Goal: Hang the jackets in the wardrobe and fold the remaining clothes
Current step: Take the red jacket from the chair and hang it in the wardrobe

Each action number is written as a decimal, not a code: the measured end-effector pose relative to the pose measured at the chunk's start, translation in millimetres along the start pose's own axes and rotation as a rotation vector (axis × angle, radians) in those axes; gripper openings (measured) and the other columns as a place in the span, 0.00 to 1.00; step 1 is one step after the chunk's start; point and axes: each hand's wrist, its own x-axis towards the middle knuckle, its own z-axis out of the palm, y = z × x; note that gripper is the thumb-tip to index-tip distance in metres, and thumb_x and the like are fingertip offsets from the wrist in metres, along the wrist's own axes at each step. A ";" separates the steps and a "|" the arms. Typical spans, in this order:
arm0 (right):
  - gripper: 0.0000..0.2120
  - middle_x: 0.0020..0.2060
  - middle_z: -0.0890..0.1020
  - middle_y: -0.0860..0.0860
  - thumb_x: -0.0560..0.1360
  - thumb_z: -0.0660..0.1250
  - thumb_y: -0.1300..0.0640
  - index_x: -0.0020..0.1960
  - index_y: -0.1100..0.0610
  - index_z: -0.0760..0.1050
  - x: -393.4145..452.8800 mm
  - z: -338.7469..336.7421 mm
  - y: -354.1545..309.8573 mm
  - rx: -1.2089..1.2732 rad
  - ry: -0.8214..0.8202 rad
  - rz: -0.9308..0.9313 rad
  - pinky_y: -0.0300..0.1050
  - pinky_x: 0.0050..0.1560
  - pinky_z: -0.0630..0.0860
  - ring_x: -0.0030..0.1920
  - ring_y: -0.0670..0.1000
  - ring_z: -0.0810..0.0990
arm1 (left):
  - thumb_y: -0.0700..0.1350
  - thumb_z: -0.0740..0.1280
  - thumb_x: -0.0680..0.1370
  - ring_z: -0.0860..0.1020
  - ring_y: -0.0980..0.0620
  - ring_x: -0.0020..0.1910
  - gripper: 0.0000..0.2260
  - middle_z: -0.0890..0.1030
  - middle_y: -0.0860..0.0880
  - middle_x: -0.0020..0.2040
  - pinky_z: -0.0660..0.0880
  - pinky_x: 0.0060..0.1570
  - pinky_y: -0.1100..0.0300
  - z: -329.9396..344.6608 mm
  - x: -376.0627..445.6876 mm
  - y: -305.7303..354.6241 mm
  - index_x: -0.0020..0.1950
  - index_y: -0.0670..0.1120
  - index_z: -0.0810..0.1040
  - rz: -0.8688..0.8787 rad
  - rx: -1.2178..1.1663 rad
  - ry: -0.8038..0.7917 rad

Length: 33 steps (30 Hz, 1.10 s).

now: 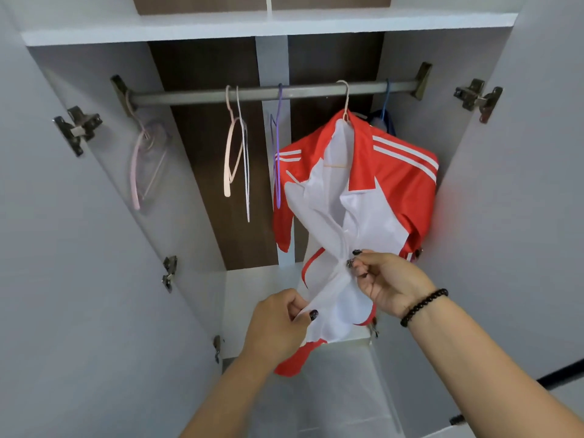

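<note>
the red and white track jacket with white shoulder stripes already hangs on a pale peach plastic hanger from the grey metal rail of the open white wardrobe, towards the right end of the rail. its front is open and the white lining shows.

the left hand pinches the lower white edge of the front panel between thumb and curled fingers. the right hand, with a black bead bracelet on the wrist, pinches the other front edge a little higher. both hands bring the two edges near to each other, low on the jacket.

i judge that the step in hand is closing or straightening the front of this jacket, so the hanging of it is almost done. whether there is a zipper, and whether it is engaged, i cannot tell; the fabric is bunched there.

the next move probably needs the two edges aligned at the bottom, then a gentle pull so the hanger does not slide off the rail.

to the left hang free hangers: a pink and a white one together, a purple one, and a pale pink one near the left wall. behind the jacket a blue hanger holds something dark, mostly hidden.
</note>
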 end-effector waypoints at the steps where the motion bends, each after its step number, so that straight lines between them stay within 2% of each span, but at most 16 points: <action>1: 0.08 0.23 0.77 0.54 0.78 0.59 0.70 0.42 0.61 0.71 5.3 0.3 -9.6 0.007 -0.006 -0.007 0.31 0.21 0.71 0.19 0.44 0.72 | 0.51 0.72 0.74 0.77 0.60 0.34 0.12 0.78 0.58 0.30 0.69 0.29 0.75 -0.4 2.6 -0.8 0.34 0.53 0.74 -0.031 0.022 -0.002; 6: 0.08 0.23 0.78 0.53 0.78 0.60 0.69 0.42 0.60 0.72 25.5 5.8 -50.8 0.004 -0.030 -0.085 0.31 0.22 0.72 0.19 0.43 0.73 | 0.51 0.72 0.74 0.75 0.59 0.33 0.12 0.76 0.59 0.33 0.65 0.29 0.76 -2.5 10.9 -12.5 0.35 0.54 0.71 -0.141 0.096 -0.004; 10: 0.06 0.25 0.78 0.54 0.77 0.61 0.69 0.43 0.62 0.74 29.7 16.1 -44.3 -0.128 -0.110 -0.098 0.32 0.23 0.73 0.21 0.43 0.73 | 0.52 0.71 0.74 0.75 0.59 0.36 0.09 0.76 0.59 0.37 0.65 0.32 0.74 -3.7 15.5 -21.0 0.38 0.54 0.72 -0.209 0.149 -0.087; 13: 0.05 0.26 0.79 0.54 0.76 0.63 0.69 0.47 0.63 0.75 32.7 24.5 -33.7 -0.226 -0.138 -0.120 0.34 0.25 0.74 0.23 0.45 0.74 | 0.53 0.71 0.74 0.77 0.60 0.41 0.06 0.78 0.61 0.41 0.69 0.37 0.74 -4.2 26.4 -11.1 0.44 0.56 0.74 -0.153 0.079 -0.117; 17: 0.05 0.26 0.79 0.55 0.76 0.62 0.69 0.48 0.62 0.73 38.9 35.9 -22.8 -0.324 -0.159 -0.096 0.35 0.25 0.74 0.23 0.46 0.74 | 0.53 0.71 0.74 0.79 0.61 0.45 0.07 0.80 0.61 0.45 0.77 0.48 0.67 -7.0 52.5 18.6 0.50 0.56 0.77 0.035 -0.125 -0.032; 20: 0.05 0.26 0.79 0.55 0.76 0.62 0.70 0.47 0.62 0.73 46.4 45.3 -15.3 -0.352 -0.155 -0.078 0.36 0.25 0.73 0.23 0.46 0.75 | 0.50 0.71 0.75 0.79 0.60 0.41 0.05 0.80 0.59 0.40 0.76 0.43 0.68 -10.7 78.7 33.5 0.44 0.57 0.75 0.146 -0.194 -0.007; 23: 0.06 0.26 0.80 0.55 0.75 0.62 0.70 0.46 0.62 0.74 59.6 52.7 -22.0 -0.319 -0.082 -0.101 0.35 0.24 0.73 0.23 0.46 0.76 | 0.49 0.70 0.76 0.78 0.55 0.36 0.09 0.79 0.55 0.35 0.75 0.36 0.65 -10.5 104.4 30.7 0.38 0.55 0.72 0.182 -0.112 -0.011; 24: 0.06 0.26 0.80 0.55 0.75 0.62 0.70 0.47 0.62 0.74 65.6 54.6 -26.8 -0.294 -0.050 -0.104 0.35 0.24 0.73 0.22 0.46 0.76 | 0.48 0.70 0.76 0.78 0.54 0.35 0.09 0.78 0.54 0.34 0.76 0.36 0.63 -10.3 112.6 27.3 0.37 0.54 0.72 0.186 -0.085 -0.025; 26: 0.06 0.26 0.80 0.55 0.76 0.62 0.70 0.47 0.62 0.74 78.9 59.6 -38.4 -0.222 -0.002 -0.101 0.34 0.24 0.73 0.22 0.45 0.75 | 0.49 0.71 0.75 0.78 0.55 0.35 0.09 0.78 0.54 0.34 0.74 0.35 0.65 -9.2 127.9 17.9 0.38 0.52 0.73 0.194 -0.016 -0.071; 33: 0.08 0.24 0.79 0.52 0.77 0.61 0.68 0.41 0.61 0.74 114.3 85.5 -86.5 -0.084 0.073 -0.188 0.32 0.23 0.72 0.21 0.43 0.74 | 0.50 0.71 0.75 0.75 0.55 0.34 0.12 0.74 0.55 0.32 0.70 0.34 0.68 -5.7 173.5 -25.0 0.35 0.52 0.70 0.051 0.146 -0.202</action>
